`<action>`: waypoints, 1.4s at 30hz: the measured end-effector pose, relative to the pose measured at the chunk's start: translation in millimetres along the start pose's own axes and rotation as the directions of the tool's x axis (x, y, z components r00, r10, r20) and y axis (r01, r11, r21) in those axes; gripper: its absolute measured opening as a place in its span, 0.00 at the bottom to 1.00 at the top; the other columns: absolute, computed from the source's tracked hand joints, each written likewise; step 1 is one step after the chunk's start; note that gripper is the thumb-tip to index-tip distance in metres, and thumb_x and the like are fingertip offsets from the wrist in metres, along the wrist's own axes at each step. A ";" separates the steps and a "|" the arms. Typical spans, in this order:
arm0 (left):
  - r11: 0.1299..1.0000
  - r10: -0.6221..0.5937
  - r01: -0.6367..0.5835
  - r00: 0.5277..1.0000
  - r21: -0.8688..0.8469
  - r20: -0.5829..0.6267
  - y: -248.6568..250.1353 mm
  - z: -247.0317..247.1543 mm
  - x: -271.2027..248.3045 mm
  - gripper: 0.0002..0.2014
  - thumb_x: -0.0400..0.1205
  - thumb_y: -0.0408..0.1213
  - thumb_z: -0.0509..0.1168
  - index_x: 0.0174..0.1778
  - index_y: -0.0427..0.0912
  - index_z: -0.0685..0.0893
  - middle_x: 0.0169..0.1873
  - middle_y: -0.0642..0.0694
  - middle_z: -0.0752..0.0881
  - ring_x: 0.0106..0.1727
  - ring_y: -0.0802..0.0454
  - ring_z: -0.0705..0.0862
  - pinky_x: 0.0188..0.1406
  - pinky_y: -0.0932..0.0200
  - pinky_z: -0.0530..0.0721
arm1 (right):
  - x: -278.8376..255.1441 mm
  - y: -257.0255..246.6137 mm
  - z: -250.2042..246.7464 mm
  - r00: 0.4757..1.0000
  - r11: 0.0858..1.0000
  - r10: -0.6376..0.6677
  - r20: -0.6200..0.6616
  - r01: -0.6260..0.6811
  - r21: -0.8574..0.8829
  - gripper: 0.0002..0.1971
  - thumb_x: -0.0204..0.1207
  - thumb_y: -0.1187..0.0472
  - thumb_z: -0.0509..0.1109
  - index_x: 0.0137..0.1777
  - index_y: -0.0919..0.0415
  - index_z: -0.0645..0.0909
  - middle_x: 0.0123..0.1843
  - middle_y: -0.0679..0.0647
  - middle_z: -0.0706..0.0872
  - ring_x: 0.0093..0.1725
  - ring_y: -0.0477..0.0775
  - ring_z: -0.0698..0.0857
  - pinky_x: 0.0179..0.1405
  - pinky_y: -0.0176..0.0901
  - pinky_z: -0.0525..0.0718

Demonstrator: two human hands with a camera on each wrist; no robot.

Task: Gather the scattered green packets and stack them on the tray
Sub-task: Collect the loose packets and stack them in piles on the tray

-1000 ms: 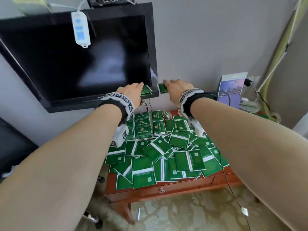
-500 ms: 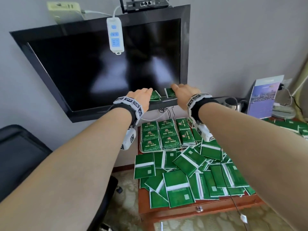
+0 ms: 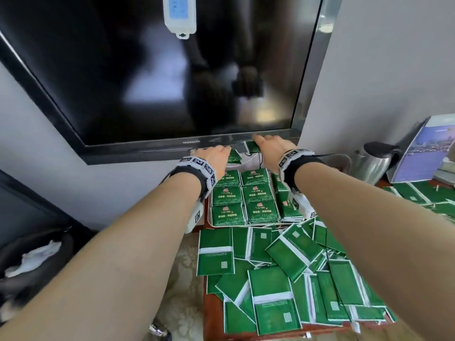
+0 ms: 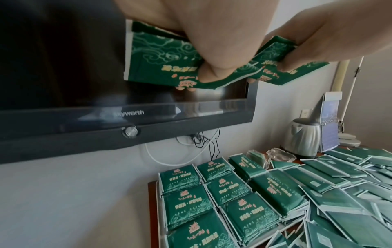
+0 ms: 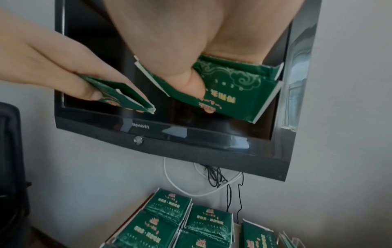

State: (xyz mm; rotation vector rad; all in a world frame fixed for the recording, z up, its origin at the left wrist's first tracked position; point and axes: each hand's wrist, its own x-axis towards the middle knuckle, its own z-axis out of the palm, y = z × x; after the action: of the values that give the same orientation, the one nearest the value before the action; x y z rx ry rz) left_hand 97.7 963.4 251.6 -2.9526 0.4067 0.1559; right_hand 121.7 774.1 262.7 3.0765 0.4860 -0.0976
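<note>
Green packets [image 3: 278, 286] lie in a big messy heap all over the near part of the wooden table [image 3: 216, 323], many of them flipped with the plain back side up and piled on top of each other. Farther back, close to the wall, some packets are already in neat stacks [image 3: 243, 198] set side by side in rows on a pale tray [image 4: 158, 189], and I think they are lined up like that so more can fit and the piles do not fall over. Both hands are lifted high above those stacks, right in front of the TV [image 3: 157, 70]. The left hand [image 3: 215, 159] holds a small bunch of packets [image 4: 161, 55], with the thumb curled over the front and the other fingers behind. The right hand [image 3: 273, 148] pinches its own packet [image 5: 231, 94] the same way, thumb pressed on the front. The two bunches are held close together, so it looks like the person is bringing them into one bundle to square up before it goes down on a stack, but that is only my guess. The fronts of the packets show gold swirly cloud lines and gold writing in Chinese that I cannot read clearly. The frame of the TV says "Skyworth" in small letters. A white power strip [image 3: 179, 16] hangs in front of the screen. A silver kettle [image 3: 371, 163] and a blue booklet [image 3: 428, 148] stand at the far right of the table.
</note>
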 end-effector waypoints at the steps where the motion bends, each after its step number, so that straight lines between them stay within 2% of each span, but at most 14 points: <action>1: 1.000 0.010 -0.010 1.000 -0.009 0.024 -0.7 9.2 13.1 0.30 0.86 0.31 0.58 0.86 0.42 0.60 0.78 0.42 0.73 0.74 0.40 0.77 0.70 0.39 0.77 | 12.7 2.7 8.2 1.000 1.000 -0.007 0.020 0.007 0.000 0.26 0.80 0.63 0.69 0.77 0.57 0.67 0.66 0.59 0.81 0.64 0.65 0.81 0.56 0.58 0.81; 5: 0.999 0.043 -0.040 0.994 -0.031 0.098 -0.9 44.5 63.7 0.28 0.85 0.28 0.58 0.84 0.42 0.63 0.74 0.42 0.77 0.69 0.39 0.81 0.65 0.41 0.81 | 60.2 16.4 46.3 0.992 0.999 -0.017 0.125 0.021 -0.033 0.26 0.79 0.70 0.65 0.76 0.58 0.68 0.64 0.60 0.81 0.64 0.65 0.81 0.52 0.57 0.80; 9: 0.997 0.061 -0.051 0.973 -0.050 0.221 0.2 97.6 107.8 0.32 0.83 0.27 0.60 0.85 0.41 0.61 0.73 0.43 0.78 0.62 0.40 0.84 0.59 0.44 0.85 | 91.5 37.0 96.3 0.970 0.998 -0.030 0.243 0.044 -0.049 0.30 0.78 0.74 0.59 0.80 0.57 0.64 0.64 0.60 0.82 0.62 0.65 0.82 0.53 0.56 0.83; 13: 0.995 0.054 -0.026 0.953 -0.100 0.297 -5.1 144.3 138.4 0.33 0.82 0.27 0.62 0.85 0.40 0.61 0.78 0.42 0.73 0.73 0.41 0.78 0.69 0.38 0.80 | 114.0 58.3 146.1 0.940 0.996 -0.021 0.340 0.049 -0.074 0.40 0.78 0.75 0.62 0.87 0.54 0.51 0.74 0.62 0.78 0.73 0.65 0.76 0.67 0.60 0.80; 16: 0.996 0.030 -0.004 0.957 -0.089 0.290 -12.0 166.8 157.7 0.36 0.82 0.28 0.63 0.86 0.40 0.58 0.79 0.41 0.71 0.76 0.42 0.74 0.73 0.38 0.75 | 135.9 67.2 175.0 0.927 0.992 -0.021 0.374 0.065 -0.106 0.42 0.76 0.72 0.68 0.87 0.57 0.53 0.79 0.62 0.72 0.78 0.65 0.71 0.74 0.63 0.76; 19: 0.995 0.021 0.006 0.960 -0.098 0.281 -19.3 182.4 178.2 0.38 0.81 0.28 0.63 0.87 0.39 0.55 0.80 0.40 0.68 0.78 0.40 0.72 0.78 0.37 0.71 | 159.9 67.0 196.1 0.920 0.987 -0.037 0.391 0.094 -0.127 0.42 0.77 0.70 0.68 0.87 0.58 0.51 0.82 0.62 0.68 0.81 0.65 0.66 0.80 0.63 0.68; 22: 0.996 0.023 0.000 0.966 -0.091 0.257 -24.6 199.0 196.9 0.39 0.81 0.26 0.60 0.87 0.39 0.51 0.83 0.38 0.63 0.81 0.38 0.67 0.81 0.36 0.66 | 179.2 62.7 217.0 0.922 0.985 -0.075 0.381 0.128 -0.115 0.43 0.78 0.69 0.66 0.88 0.56 0.47 0.84 0.61 0.64 0.84 0.64 0.62 0.83 0.63 0.63; 28: 0.995 0.040 -0.017 0.969 -0.097 0.243 -16.9 230.2 214.3 0.43 0.80 0.24 0.62 0.88 0.41 0.47 0.85 0.39 0.58 0.84 0.38 0.62 0.85 0.37 0.57 | 196.7 58.6 254.8 0.920 0.983 -0.124 0.372 0.166 -0.084 0.42 0.79 0.67 0.65 0.88 0.56 0.46 0.85 0.62 0.61 0.84 0.64 0.59 0.83 0.65 0.60; 30: 0.994 0.054 -0.032 0.975 -0.107 0.213 -13.7 240.9 214.8 0.44 0.79 0.24 0.62 0.88 0.41 0.47 0.85 0.40 0.57 0.85 0.39 0.59 0.85 0.37 0.55 | 196.1 59.7 265.5 0.912 0.984 -0.123 0.391 0.162 -0.069 0.43 0.80 0.64 0.65 0.89 0.54 0.44 0.87 0.61 0.56 0.86 0.63 0.55 0.85 0.66 0.54; 33: 0.988 0.053 -0.025 0.980 -0.149 0.192 -10.3 255.6 212.6 0.41 0.80 0.25 0.58 0.89 0.43 0.46 0.87 0.41 0.51 0.88 0.42 0.52 0.86 0.38 0.49 | 190.6 62.6 278.6 0.920 0.983 -0.144 0.365 0.176 -0.055 0.42 0.84 0.51 0.62 0.89 0.51 0.39 0.90 0.59 0.49 0.88 0.62 0.50 0.86 0.66 0.48; 36: 0.986 0.058 -0.024 0.977 -0.164 0.207 -10.9 266.1 208.8 0.42 0.84 0.39 0.60 0.89 0.45 0.41 0.88 0.42 0.45 0.89 0.45 0.46 0.87 0.37 0.46 | 184.1 63.8 286.1 0.938 0.982 -0.161 0.307 0.182 -0.042 0.43 0.83 0.42 0.58 0.89 0.50 0.36 0.90 0.60 0.44 0.88 0.63 0.48 0.85 0.68 0.44; 38: 0.987 0.075 -0.043 0.975 -0.157 0.207 -12.2 270.5 205.8 0.45 0.83 0.48 0.61 0.88 0.44 0.39 0.88 0.41 0.45 0.89 0.45 0.45 0.87 0.37 0.46 | 180.3 63.1 289.4 0.945 0.985 -0.148 0.291 0.168 -0.043 0.45 0.81 0.37 0.57 0.88 0.50 0.34 0.90 0.60 0.42 0.88 0.64 0.46 0.84 0.71 0.43; 42: 0.987 0.088 -0.059 0.978 -0.153 0.191 -17.6 267.4 207.4 0.49 0.79 0.52 0.65 0.88 0.42 0.42 0.88 0.41 0.49 0.89 0.44 0.48 0.86 0.36 0.48 | 180.6 60.1 288.2 0.954 0.987 -0.131 0.269 0.151 -0.055 0.50 0.77 0.30 0.58 0.88 0.51 0.35 0.90 0.60 0.43 0.89 0.63 0.46 0.81 0.79 0.43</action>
State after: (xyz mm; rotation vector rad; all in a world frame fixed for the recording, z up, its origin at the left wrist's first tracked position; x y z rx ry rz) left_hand 279.4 971.4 -34.3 -3.0256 0.4969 0.5043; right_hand 295.0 762.4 -35.8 2.8898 0.6742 -0.4752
